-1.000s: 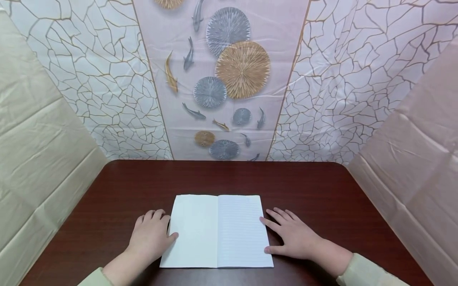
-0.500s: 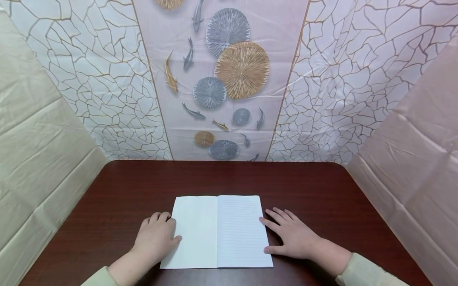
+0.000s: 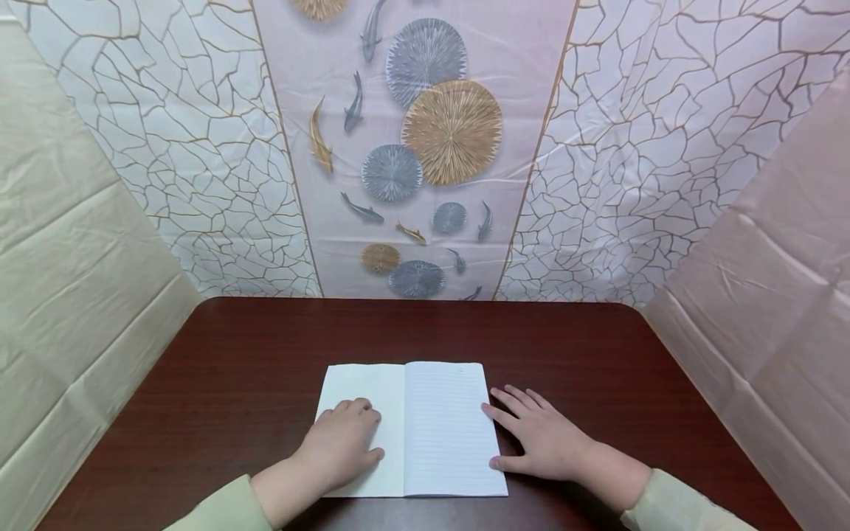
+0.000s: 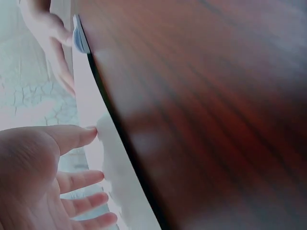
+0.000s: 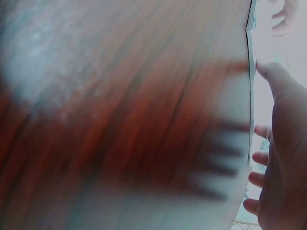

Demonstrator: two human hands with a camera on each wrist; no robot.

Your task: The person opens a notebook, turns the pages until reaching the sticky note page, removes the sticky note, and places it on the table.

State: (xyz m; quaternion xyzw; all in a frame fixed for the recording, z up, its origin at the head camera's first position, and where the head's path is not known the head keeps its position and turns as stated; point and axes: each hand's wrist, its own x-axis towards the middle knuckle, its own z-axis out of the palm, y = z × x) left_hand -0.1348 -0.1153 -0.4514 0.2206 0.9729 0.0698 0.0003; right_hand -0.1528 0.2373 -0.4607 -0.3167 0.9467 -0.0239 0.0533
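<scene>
An open notebook (image 3: 451,435) lies flat on the dark red-brown table, a plain white page on the left and a lined page on the right. My left hand (image 3: 340,446) is over the plain page, its thumb pointing toward the centre fold. In the left wrist view, the fingers of that hand (image 4: 38,167) reach out fairly straight, tips at the page (image 4: 117,167). My right hand (image 3: 546,441) rests beside the right edge with spread fingers; its thumb and index fingertip touch the lined page's edge. In the right wrist view, the right hand (image 5: 290,153) holds nothing.
The table (image 3: 425,332) has rounded far corners. Behind it hangs a patterned cloth (image 3: 412,147) with fish and round leaf shapes. Beige fabric panels slope along the left side (image 3: 80,295) and the right side (image 3: 764,295).
My left hand has moved right, from the notebook's left edge onto the plain page. The right hand and the notebook have hardly moved.
</scene>
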